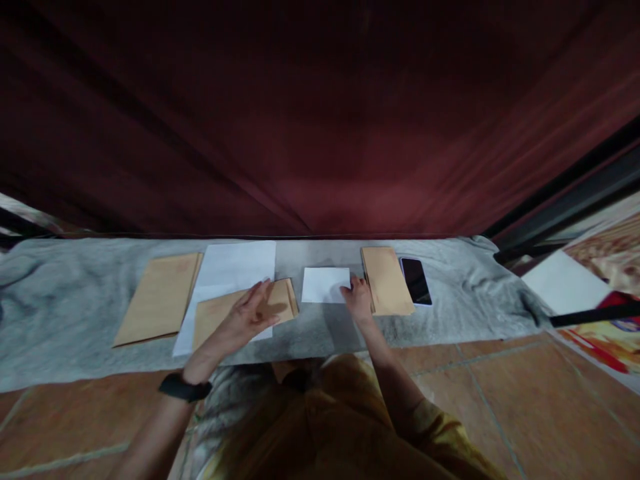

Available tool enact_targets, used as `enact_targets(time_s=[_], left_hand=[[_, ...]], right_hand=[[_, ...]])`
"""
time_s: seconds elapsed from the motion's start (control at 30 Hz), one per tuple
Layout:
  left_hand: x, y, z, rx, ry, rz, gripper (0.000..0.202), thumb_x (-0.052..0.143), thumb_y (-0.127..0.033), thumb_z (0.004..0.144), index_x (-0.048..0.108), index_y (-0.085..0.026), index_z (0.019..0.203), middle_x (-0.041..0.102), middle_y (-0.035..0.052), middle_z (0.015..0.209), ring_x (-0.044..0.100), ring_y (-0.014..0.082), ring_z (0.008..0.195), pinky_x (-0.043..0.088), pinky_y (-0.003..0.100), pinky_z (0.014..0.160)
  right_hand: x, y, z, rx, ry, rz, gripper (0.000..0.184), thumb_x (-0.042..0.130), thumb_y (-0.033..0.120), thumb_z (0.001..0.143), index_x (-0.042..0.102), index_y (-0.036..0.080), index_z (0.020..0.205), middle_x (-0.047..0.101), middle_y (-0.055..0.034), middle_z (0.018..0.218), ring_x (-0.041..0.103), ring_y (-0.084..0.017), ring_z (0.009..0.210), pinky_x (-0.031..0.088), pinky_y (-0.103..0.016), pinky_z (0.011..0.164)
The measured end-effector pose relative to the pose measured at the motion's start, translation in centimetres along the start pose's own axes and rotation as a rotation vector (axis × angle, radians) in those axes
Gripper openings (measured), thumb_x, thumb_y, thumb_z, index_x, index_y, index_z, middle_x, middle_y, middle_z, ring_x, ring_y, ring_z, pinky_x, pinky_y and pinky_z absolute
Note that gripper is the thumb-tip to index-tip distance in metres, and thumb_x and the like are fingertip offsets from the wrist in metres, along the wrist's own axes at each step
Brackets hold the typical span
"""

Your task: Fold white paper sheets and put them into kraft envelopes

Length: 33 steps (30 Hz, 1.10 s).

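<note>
My left hand [250,312], with a dark band on its wrist, is over a brown paper envelope [215,317]; its thumb and fingers are apart. That envelope lies slantwise across large white sheets [235,260]. To the right, a small white paper [323,285], seemingly folded, rests flat on the grey cloth. My right hand [359,300] has its thumb and fingers closed at this paper's right edge. Just beside the right hand is a stack of brown envelopes [387,280]. Another brown envelope stack [157,297] lies at the far left.
A phone [416,281] lies right of the right-hand stack. Grey cloth [465,287] covers the long narrow surface. Behind it hangs a dark red curtain [320,133]. Dark metal bars [565,207] and a white sheet [565,283] are at the right. Tiled floor [500,393] shows below.
</note>
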<state>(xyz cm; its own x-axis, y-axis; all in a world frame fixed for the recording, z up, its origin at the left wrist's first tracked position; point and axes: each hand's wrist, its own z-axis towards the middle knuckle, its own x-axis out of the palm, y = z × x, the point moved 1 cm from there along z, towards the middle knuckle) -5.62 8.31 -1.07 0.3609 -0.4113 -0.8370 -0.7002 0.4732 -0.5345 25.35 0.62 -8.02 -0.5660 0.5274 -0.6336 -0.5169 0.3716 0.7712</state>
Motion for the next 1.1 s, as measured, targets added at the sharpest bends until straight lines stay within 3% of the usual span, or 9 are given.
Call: enact_targets(time_s=[0.13,0.2,0.27,0.4,0.53,0.63,0.77,0.93,1.1], left_hand=[[4.5,-4.1,0.6,0.021,-0.150,-0.404,0.079,0.054,-0.050,0.093,0.022,-0.025,0.161,0.028,0.0111,0.168,0.031,0.0256,0.153,0.034,0.045,0.121],[6.4,-5.7,1.2,-0.050,-0.218,-0.569,0.081,0.057,-0.047,0.092,0.021,-0.025,0.161,0.028,0.0120,0.168,0.033,0.0259,0.152,0.040,0.044,0.118],[7.5,-6.8,1.9,-0.133,-0.267,-0.693,0.083,0.061,-0.045,0.090,0.023,-0.024,0.161,0.040,0.0141,0.162,0.045,0.0265,0.145,0.046,0.043,0.112],[8.2,-8.1,2.4,-0.240,-0.144,-0.929,0.061,0.065,-0.048,0.085,0.054,-0.018,0.137,0.074,0.0102,0.111,0.075,0.0221,0.088,0.061,0.034,0.073],[9.1,-8.5,1.5,-0.291,-0.091,-1.029,0.033,0.066,-0.047,0.080,0.060,-0.020,0.099,0.068,-0.0020,0.073,0.065,0.0143,0.051,0.048,0.025,0.047],[10.4,-8.5,0.6,-0.391,-0.102,-0.994,0.024,0.061,-0.044,0.082,0.053,-0.023,0.090,0.063,-0.0057,0.065,0.062,0.0137,0.046,0.044,0.024,0.044],[11.6,-8.6,0.2,-0.468,-0.082,-0.889,0.012,0.053,-0.036,0.088,0.049,-0.025,0.091,0.059,-0.0070,0.062,0.061,0.0147,0.046,0.044,0.025,0.045],[11.3,-9.2,0.9,-0.456,-0.097,-0.729,0.011,0.049,-0.024,0.091,0.053,-0.023,0.101,0.062,-0.0026,0.066,0.062,0.0172,0.051,0.046,0.028,0.052],[10.6,-10.2,0.7,-0.393,-0.152,-0.166,0.034,0.045,-0.023,0.097,0.052,-0.017,0.130,0.074,0.0119,0.099,0.072,0.0240,0.085,0.050,0.032,0.072]], right_hand=[[-1.5,-0.5,-0.9,-0.023,0.089,0.332,0.022,0.059,0.031,0.084,0.064,0.019,0.102,0.072,-0.0069,0.093,0.067,-0.023,0.089,0.054,-0.036,0.082],[-2.7,-0.7,-1.9,-0.030,0.139,0.551,0.033,0.062,0.037,0.083,0.064,0.019,0.111,0.075,-0.0078,0.102,0.068,-0.024,0.095,0.055,-0.036,0.085],[-3.9,-0.7,-3.0,0.002,0.212,0.700,0.040,0.066,0.041,0.081,0.065,0.020,0.115,0.075,-0.0087,0.110,0.069,-0.025,0.099,0.055,-0.038,0.088],[-5.2,-1.0,-4.5,0.081,0.324,0.768,0.043,0.068,0.042,0.079,0.065,0.021,0.116,0.075,-0.0077,0.109,0.069,-0.025,0.096,0.056,-0.039,0.087],[-4.2,-1.9,-4.6,0.095,0.272,0.629,0.035,0.065,0.043,0.079,0.065,0.020,0.105,0.073,-0.0063,0.093,0.067,-0.023,0.084,0.057,-0.036,0.079],[-3.2,-2.5,-4.8,0.033,0.183,0.402,0.038,0.056,0.039,0.084,0.062,0.017,0.114,0.071,-0.0092,0.094,0.067,-0.023,0.083,0.057,-0.039,0.080],[-2.9,-1.9,-6.5,-0.220,0.051,0.069,0.054,0.049,0.029,0.094,0.046,0.017,0.147,0.056,-0.0200,0.139,0.058,-0.029,0.125,0.050,-0.050,0.104],[-2.1,-0.1,-9.0,-0.535,0.241,-0.202,0.050,0.040,0.028,0.104,0.043,0.022,0.154,0.036,-0.0121,0.163,0.031,-0.027,0.152,0.034,-0.052,0.121],[-0.7,0.1,-9.8,-0.543,0.255,-0.359,0.048,0.045,0.032,0.105,0.047,0.023,0.152,0.036,-0.0112,0.164,0.027,-0.030,0.154,0.025,-0.057,0.123]])
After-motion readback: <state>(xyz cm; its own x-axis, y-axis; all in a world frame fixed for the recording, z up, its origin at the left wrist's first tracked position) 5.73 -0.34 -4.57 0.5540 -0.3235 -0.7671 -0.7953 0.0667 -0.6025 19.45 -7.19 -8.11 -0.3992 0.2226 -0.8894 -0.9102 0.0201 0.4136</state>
